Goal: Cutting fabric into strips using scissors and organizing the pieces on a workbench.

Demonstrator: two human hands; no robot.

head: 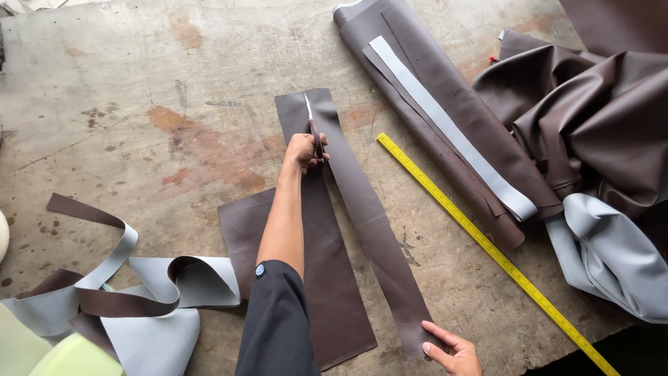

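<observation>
Brown grained leatherette lies flat on the worn, stained tabletop, split lengthwise into a wide panel and a narrow strip. The left hand, fingers curled shut through the handles, holds scissors whose blades point away along the cut. The right hand presses spread fingers on the strip's near end. Just right lies a yellow tape measure, beyond it a rolled brown sheet.

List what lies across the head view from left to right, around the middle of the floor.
Curled leather offcuts → left hand holding scissors → long brown strip → yellow measuring tape → rolled brown leather → crumpled brown leather pile.
</observation>
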